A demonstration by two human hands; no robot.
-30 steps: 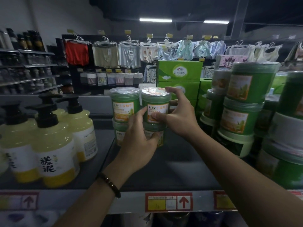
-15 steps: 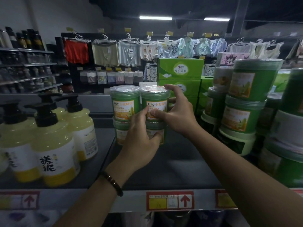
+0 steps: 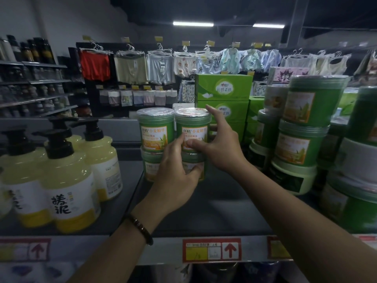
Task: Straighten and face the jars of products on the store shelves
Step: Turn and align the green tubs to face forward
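Head: hands [image 3: 176,180] round stacked jars [image 3: 192,122]

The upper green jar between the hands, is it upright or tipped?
Upright. The upper green jar stands level on the lower jar, label facing out, left hand and right hand holding them.

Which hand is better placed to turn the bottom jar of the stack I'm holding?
Left. The left hand grips the bottom jar, thumb across its front, while the right hand sits higher, holding the top jar.
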